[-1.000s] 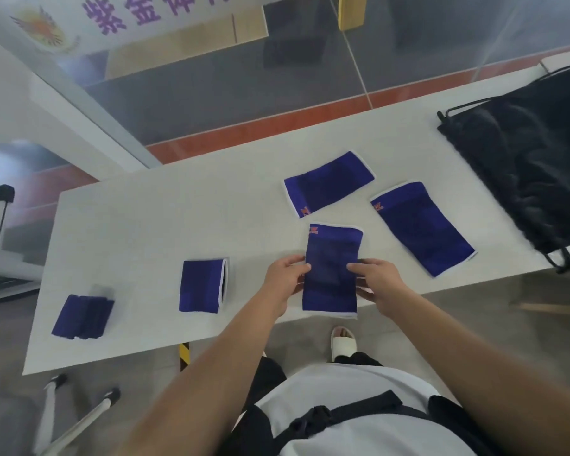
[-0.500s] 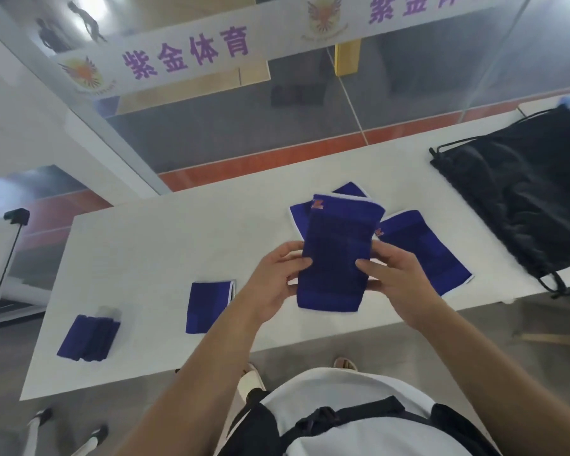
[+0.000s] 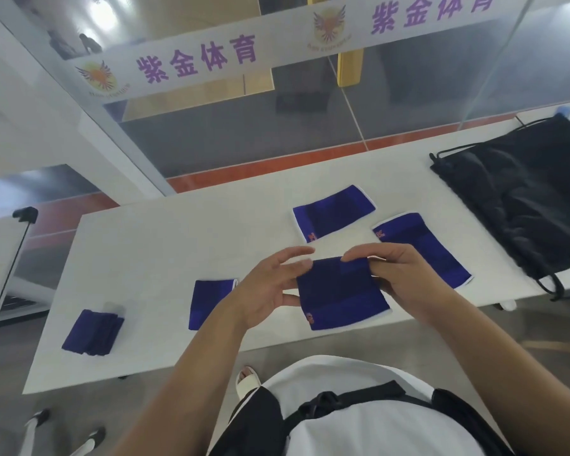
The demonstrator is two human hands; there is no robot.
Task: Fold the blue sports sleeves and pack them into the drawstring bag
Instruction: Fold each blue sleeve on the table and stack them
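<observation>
I hold a blue sports sleeve [image 3: 339, 292], folded in half, just above the near edge of the white table [image 3: 165, 245]. My right hand [image 3: 405, 278] pinches its top right edge. My left hand [image 3: 270, 287] touches its left side with fingers spread. Two flat unfolded sleeves lie beyond: one [image 3: 334, 212] at centre back, one [image 3: 425, 251] partly behind my right hand. A folded sleeve [image 3: 208, 302] lies left of my left hand, and a folded stack [image 3: 94, 332] sits at the far left. The black drawstring bag [image 3: 527, 199] lies flat at the right end.
A glass wall with a white banner [image 3: 277, 44] runs behind the table. A black stand [image 3: 17, 245] rises at the left. The bag's cords [image 3: 551, 286] hang over the table's near edge. A sandalled foot [image 3: 247, 383] shows below the table.
The sleeve I held upright and full length is now folded in half, its top brought down toward me. My hands have shifted to its upper edge and left side.
</observation>
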